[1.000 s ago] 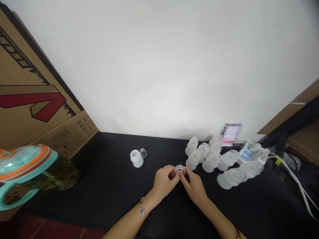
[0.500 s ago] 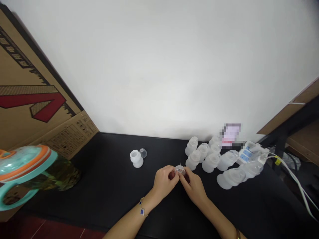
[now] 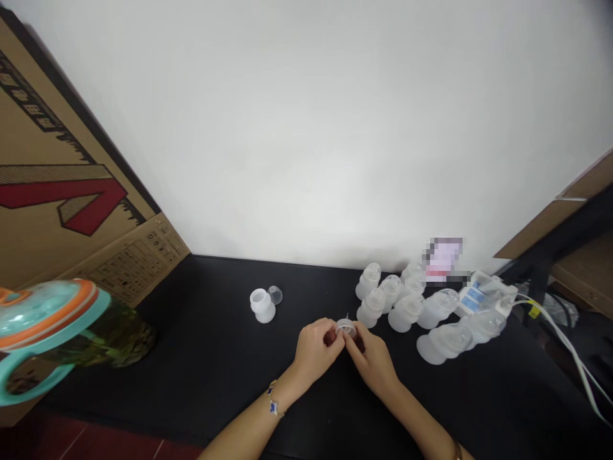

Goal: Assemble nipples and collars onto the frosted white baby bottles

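Observation:
Between my two hands is a baby bottle nipple in its collar ring (image 3: 345, 328), its tip pointing away from me. My left hand (image 3: 317, 345) pinches the left side of the ring with bent fingers. On the right side my right hand (image 3: 372, 354) grips it, the thumbs close together at the near rim. Farther left stands an uncapped white baby bottle (image 3: 263, 306), mouth upward. Touching or just behind it lies a clear dome cap (image 3: 274, 294). Right of my hands stand several capped baby bottles (image 3: 406, 312), the closest one near my right fingers.
A teal and orange lidded jug (image 3: 71, 326) with dark contents stands at the left, before a cardboard box (image 3: 71, 191). Behind the right bottles sit a white power strip (image 3: 474, 297) with cables (image 3: 569, 351) and a blurred pink item (image 3: 443, 259). A white wall closes off the black table (image 3: 201, 358).

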Demonstrator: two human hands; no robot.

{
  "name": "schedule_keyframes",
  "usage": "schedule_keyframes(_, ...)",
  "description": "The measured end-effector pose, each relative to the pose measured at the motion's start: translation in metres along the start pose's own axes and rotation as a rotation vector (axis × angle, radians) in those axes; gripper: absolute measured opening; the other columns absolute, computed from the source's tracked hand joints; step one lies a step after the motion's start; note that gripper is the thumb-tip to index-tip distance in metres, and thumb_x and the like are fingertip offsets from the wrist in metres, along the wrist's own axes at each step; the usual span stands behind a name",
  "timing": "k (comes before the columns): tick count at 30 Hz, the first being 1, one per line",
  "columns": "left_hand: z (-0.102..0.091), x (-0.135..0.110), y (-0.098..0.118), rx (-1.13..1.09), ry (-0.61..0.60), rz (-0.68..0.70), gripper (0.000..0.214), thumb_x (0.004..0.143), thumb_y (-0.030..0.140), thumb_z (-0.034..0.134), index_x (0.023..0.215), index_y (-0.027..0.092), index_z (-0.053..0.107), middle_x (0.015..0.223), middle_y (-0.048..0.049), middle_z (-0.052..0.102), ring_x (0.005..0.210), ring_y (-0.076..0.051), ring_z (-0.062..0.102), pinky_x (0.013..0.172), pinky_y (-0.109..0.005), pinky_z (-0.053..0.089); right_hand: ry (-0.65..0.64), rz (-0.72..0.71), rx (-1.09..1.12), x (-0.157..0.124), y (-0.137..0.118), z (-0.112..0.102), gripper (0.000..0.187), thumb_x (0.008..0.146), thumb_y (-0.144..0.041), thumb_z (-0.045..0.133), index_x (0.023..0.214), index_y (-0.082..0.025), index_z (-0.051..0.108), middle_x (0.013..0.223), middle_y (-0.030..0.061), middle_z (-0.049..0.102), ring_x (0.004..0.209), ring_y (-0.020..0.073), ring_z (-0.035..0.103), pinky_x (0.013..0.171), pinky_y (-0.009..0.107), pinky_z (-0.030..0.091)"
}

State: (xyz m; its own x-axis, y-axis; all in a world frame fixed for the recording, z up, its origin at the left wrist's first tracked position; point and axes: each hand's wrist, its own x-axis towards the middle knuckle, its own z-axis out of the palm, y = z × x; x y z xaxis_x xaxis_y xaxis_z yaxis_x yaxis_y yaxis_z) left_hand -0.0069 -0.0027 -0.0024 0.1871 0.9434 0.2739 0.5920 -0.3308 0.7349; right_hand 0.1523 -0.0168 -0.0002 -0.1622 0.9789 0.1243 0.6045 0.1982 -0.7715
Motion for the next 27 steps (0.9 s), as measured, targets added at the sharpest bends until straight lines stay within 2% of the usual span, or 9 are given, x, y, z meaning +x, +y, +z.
schedule_keyframes(27, -0.0006, -0.0003, 0.0012, 0.018, -0.002, -0.007, 0.024, 0.086, 0.022, 0.054, 0.062, 0.018, 0.052, 0.061, 0.0031, 0.052, 0.057, -0.011, 0.048, 0.057, -0.023, 0.032, -0.011, 0.012, -0.044, -0.0005, -0.0011, -0.0005, 0.031, 0.097, -0.048, 0.041, 0.09, -0.022, 0.058, 0.064, -0.0021, 0.06, 0.054, 0.0164, 0.056, 0.052, 0.025, 0.034)
